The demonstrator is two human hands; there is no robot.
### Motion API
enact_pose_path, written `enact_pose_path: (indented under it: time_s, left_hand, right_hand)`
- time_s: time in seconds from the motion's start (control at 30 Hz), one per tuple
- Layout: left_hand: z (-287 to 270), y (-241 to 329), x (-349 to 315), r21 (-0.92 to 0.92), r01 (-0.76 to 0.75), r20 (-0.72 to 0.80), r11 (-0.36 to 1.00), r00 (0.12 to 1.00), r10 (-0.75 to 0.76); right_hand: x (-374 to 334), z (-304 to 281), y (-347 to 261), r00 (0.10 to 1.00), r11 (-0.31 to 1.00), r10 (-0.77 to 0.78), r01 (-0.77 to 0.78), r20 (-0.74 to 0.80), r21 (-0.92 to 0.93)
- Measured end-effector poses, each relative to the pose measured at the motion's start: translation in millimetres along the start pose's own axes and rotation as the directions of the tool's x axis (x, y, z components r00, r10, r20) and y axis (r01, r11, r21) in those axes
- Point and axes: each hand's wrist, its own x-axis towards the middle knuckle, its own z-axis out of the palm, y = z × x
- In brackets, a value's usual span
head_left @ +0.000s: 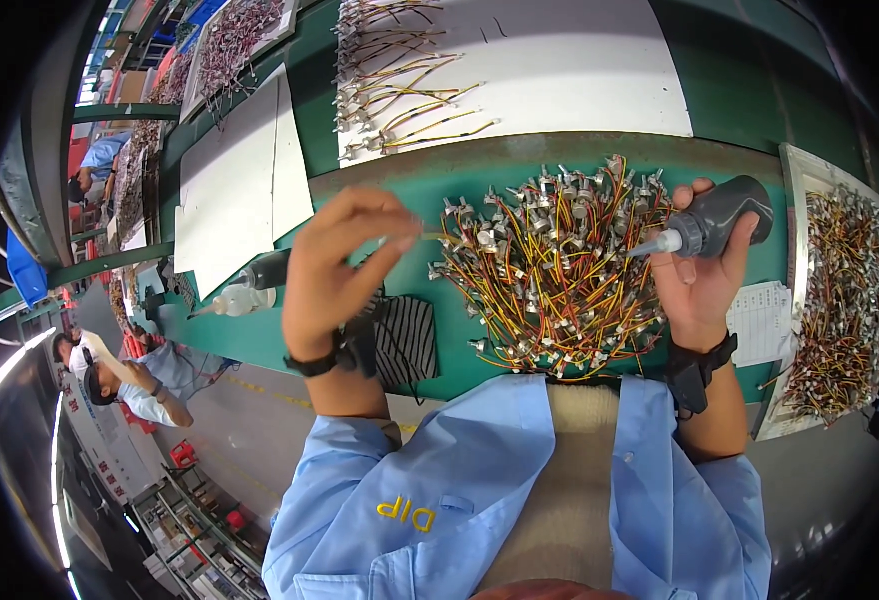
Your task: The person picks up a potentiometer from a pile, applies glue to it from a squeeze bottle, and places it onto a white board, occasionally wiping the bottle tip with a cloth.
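My right hand (pixel 701 278) is closed around a dark grey squeeze bottle (pixel 727 220), tilted so its pale nozzle points left toward the pile. A large heap of wired components (pixel 569 270), small silver parts with shafts and red, yellow and black leads, covers the green bench top between my hands. At the heap's upper left, my left hand (pixel 344 265) pinches with thumb and fingers. A thin yellowish wire (pixel 441 238) runs from those slightly blurred fingertips toward the heap; whatever part is at its end cannot be made out.
A white board (pixel 579 75) bears a row of wired parts along its left. Other bottles (pixel 249 298) and a striped cloth (pixel 406 335) lie beside my left arm. At right are a printed sheet (pixel 759 322) and a full tray (pixel 801 280). Co-workers (pixel 124 375) are farther left.
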Motion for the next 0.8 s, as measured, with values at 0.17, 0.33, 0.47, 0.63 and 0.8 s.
enact_pose_path:
  time_s: [0.17,0.33,0.47,0.63,0.8]
  left_hand:
    - [-11,36,-17,-0.114,-0.230,-0.024,0.967,0.973,0.228]
    - [-5,31,-12,-0.236,-0.349,-0.218,0.907,0.928,0.301]
    - [-19,11,-22,-0.398,-0.461,-0.405,0.794,0.864,0.299]
    - [-21,-1,-21,-0.649,-0.527,-0.329,0.549,0.844,0.423]
    - [46,-11,-1,-0.845,-0.126,0.091,0.520,0.924,0.372]
  right_hand:
    - [3,-1,-1,0.999,0.995,0.014,-0.018,0.040,0.094]
    - [2,2,-1,0.999,0.979,0.016,-0.022,0.028,0.204]
    - [3,-2,0,0.999,0.982,0.000,-0.007,0.035,0.187]
    - [5,2,-1,0.999,0.979,0.020,-0.027,0.035,0.202]
    - [1,5,1,0.997,0.969,0.054,-0.066,0.056,0.237]
